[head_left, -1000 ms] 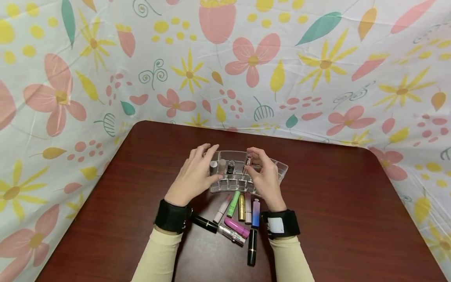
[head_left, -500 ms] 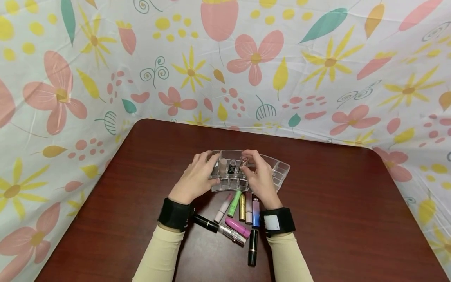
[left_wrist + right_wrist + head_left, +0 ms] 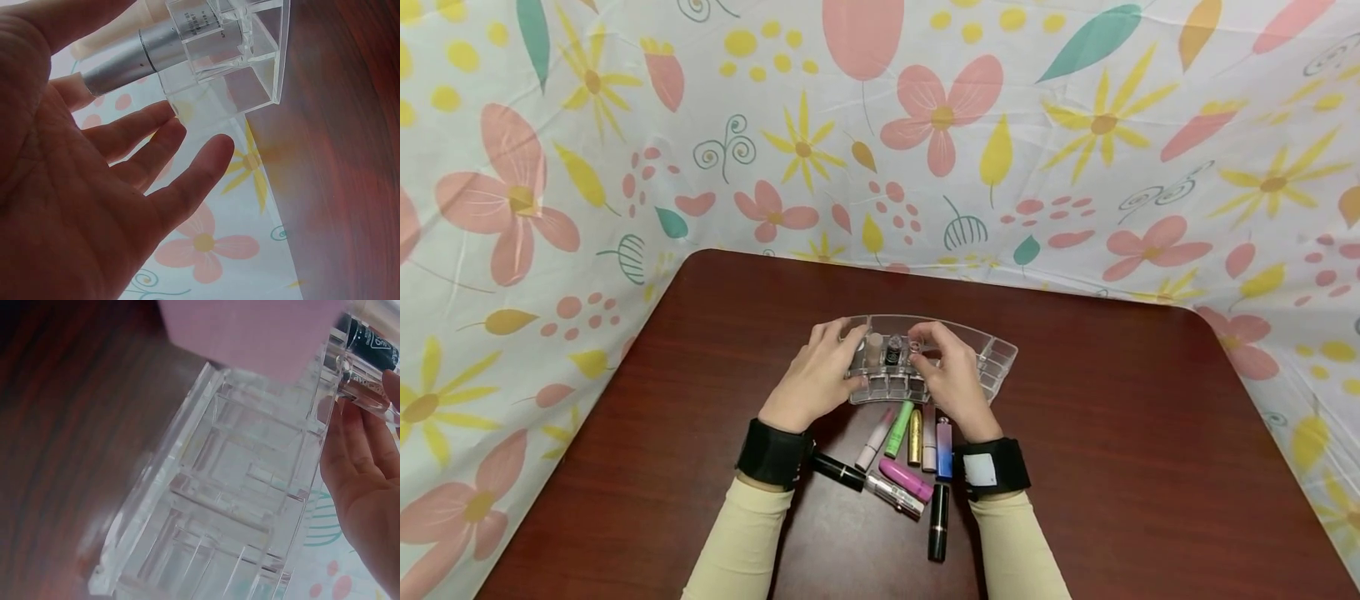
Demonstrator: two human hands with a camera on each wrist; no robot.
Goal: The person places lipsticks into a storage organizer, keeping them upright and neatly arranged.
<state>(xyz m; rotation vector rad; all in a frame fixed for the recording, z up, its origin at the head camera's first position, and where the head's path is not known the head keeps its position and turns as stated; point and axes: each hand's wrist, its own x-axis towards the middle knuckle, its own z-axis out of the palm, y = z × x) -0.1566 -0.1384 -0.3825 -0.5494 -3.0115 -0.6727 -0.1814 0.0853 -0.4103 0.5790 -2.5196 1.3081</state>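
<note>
A clear curved organizer (image 3: 973, 337) with several compartments stands on the table. My left hand (image 3: 816, 371) holds its left end, thumb at the front and fingers toward the back. In the left wrist view, a silver tube (image 3: 119, 62) stands in the compartment beside those fingers. My right hand (image 3: 951, 371) pinches a clear lip gloss tube (image 3: 369, 384) with thumb and fingertips, its lower end in the back row. Just left of it stands a small black bottle (image 3: 892, 352), then a beige-topped tube (image 3: 874, 350). The front compartments show bare in the right wrist view.
In front of the organizer lie a pale pink tube (image 3: 874, 439), a green tube (image 3: 898, 429), a gold tube (image 3: 914, 437), a blue-purple tube (image 3: 944, 450), a magenta tube (image 3: 906, 479), a silver tube (image 3: 893, 496) and black tubes (image 3: 937, 523). A floral cloth (image 3: 850, 150) hangs behind.
My right hand has moved left and lowered the lip gloss tube into the back row beside the black bottle. The left hand has closed in on the organizer's left end.
</note>
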